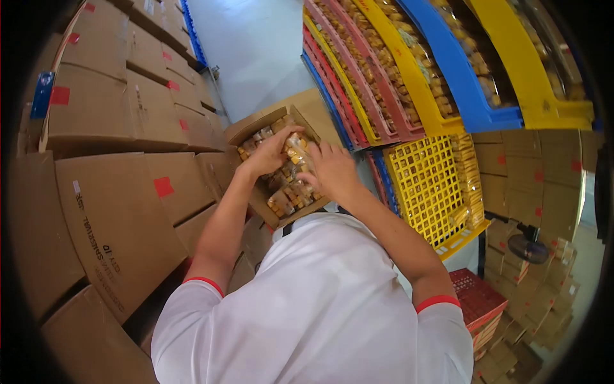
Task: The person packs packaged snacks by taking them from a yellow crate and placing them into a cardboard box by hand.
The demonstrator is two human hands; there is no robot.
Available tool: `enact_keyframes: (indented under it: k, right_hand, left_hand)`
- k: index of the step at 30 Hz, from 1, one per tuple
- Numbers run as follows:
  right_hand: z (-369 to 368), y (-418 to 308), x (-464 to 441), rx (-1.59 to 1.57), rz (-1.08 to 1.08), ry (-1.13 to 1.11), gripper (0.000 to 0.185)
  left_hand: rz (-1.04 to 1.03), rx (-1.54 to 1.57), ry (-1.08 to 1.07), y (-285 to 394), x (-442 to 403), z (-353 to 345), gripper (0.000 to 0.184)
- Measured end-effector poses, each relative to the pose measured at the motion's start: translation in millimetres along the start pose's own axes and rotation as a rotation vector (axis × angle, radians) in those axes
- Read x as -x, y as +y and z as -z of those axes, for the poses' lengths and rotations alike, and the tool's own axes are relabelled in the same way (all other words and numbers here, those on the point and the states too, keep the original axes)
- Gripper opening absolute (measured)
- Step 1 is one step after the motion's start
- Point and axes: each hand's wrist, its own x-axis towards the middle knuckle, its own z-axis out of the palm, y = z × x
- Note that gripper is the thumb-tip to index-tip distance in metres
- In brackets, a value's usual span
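An opened cardboard box [258,200] stands in front of my body, its flaps folded out. Inside lie several clear plastic packs [281,200] of small yellow-brown pieces that look like baked snacks. My left hand [270,153] reaches over the box with its fingers closed on the upper end of one clear snack pack [296,148]. From the other side my right hand [334,169] is curled against the same pack, thumb low and fingers bent around its edge. Parts of the pack are hidden behind the fingers.
Closed cartons [115,211] with red tape are stacked on the left. Close on the right, a tall stack of coloured crates [441,64] holds bagged snacks. Below it are a tilted yellow crate [425,192], a red crate [473,297] and a dark fan [529,246].
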Motion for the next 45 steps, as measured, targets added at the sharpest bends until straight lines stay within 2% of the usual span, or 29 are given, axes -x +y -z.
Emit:
enact_keyframes:
  k: [1, 2, 3, 5, 7, 8, 10, 11, 13, 14, 16, 17, 19, 23, 26, 29, 30, 31, 32, 34, 37, 38, 39, 41, 42, 44, 45]
  right_hand:
    - [5, -2, -7, -0.096, 0.029, 0.169, 0.088]
    - [8, -3, -15, -0.192, 0.055, 0.340, 0.092]
    - [3, -3, -24, -0.186, 0.069, 0.333, 0.092]
    - [-13, -5, -41, -0.114, 0.073, 0.180, 0.089]
    - [-11, -10, -51, -0.112, 0.043, 0.078, 0.085]
    - [-11, -12, -55, -0.109, 0.000, -0.018, 0.083]
    - [-14, -11, -54, -0.133, 0.004, -0.035, 0.079]
    - [-14, -9, -56, -0.160, -0.009, -0.032, 0.075]
    - [-10, -8, -59, -0.146, 0.002, -0.039, 0.071]
    - [-10, -8, -59, -0.140, -0.010, -0.045, 0.068]
    - [-10, -10, -61, -0.117, 0.012, -0.052, 0.067]
    - [-10, -11, -62, -0.098, 0.021, -0.047, 0.066]
    - [-7, -10, -63, -0.101, 0.043, -0.099, 0.065]
    - [0, -5, -73, -0.085, 0.068, -0.166, 0.063]
    - [3, -6, -78, -0.112, 0.041, -0.216, 0.060]
    - [-8, -1, -91, -0.142, 0.058, -0.211, 0.060]
    - [-11, 2, -99, -0.142, 0.058, -0.210, 0.060]
    - [-16, 5, -107, -0.127, 0.055, -0.240, 0.061]
    - [-22, 7, -110, -0.114, 0.047, -0.272, 0.061]
    - [-41, 5, -113, -0.084, 0.020, -0.278, 0.063]
    - [-36, -1, -109, -0.067, -0.009, -0.250, 0.066]
    - [-35, -6, -101, -0.087, -0.020, -0.226, 0.067]
    - [-38, -4, -91, -0.090, -0.020, -0.237, 0.067]
    - [-46, 4, -70, 0.121, 0.358, 0.231, 0.070]
    - [-52, 1, -57, 0.122, 0.365, 0.226, 0.070]
    - [-66, -1, -35, -0.054, 0.159, 0.020, 0.070]
    - [-70, 1, -33, -0.050, 0.154, 0.030, 0.070]
  left_hand:
    - [0.007, 0.008, 0.017, -10, 2, -7, 0.082]
    - [-0.044, 0.145, 0.091, -18, 2, -14, 0.083]
    - [-0.098, 0.282, 0.165, -22, 3, -19, 0.084]
    - [-0.074, 0.270, 0.202, -15, 7, -20, 0.084]
    - [0.009, 0.631, 0.262, -13, 16, -24, 0.072]
    - [0.013, 0.640, 0.281, -13, 20, -32, 0.072]
    - [0.171, 0.844, 0.665, -15, 28, -59, 0.045]
    - [0.171, 0.849, 0.684, -23, 28, -73, 0.045]
    - [0.695, 1.074, 0.847, -37, 21, -100, 0.037]
    - [0.699, 1.083, 0.860, -40, 14, -107, 0.037]
    - [0.686, 1.478, 0.692, -40, -8, -106, 0.040]
    - [0.684, 1.488, 0.702, -42, -17, -100, 0.040]
    - [0.582, 1.783, 0.665, -46, -33, -87, 0.038]
    - [0.612, 1.729, 0.685, -98, -50, -104, 0.032]
    - [0.591, 1.738, 0.706, -110, -48, -111, 0.026]
    - [0.483, 1.742, 0.690, -121, -46, -120, 0.025]
    - [0.399, 1.732, 0.664, -149, -52, -134, 0.030]
    - [0.318, 1.721, 0.637, -146, -53, -133, 0.036]
    - [0.322, 1.721, 0.630, -141, -52, -133, 0.036]
    - [0.706, 1.583, 0.726, -63, -36, -101, 0.053]
    - [0.743, 1.467, 0.702, -51, -28, -115, 0.057]
    - [0.656, 1.493, 0.665, -54, -27, -123, 0.064]
    - [0.667, 1.498, 0.668, -60, -27, -128, 0.064]
    - [0.481, 1.528, 0.604, -68, -32, -130, 0.071]
    - [0.480, 1.534, 0.610, -58, -30, -124, 0.071]
    - [0.750, 1.576, 0.591, -27, -31, -98, 0.072]
    - [0.742, 1.571, 0.584, -30, -36, -98, 0.072]
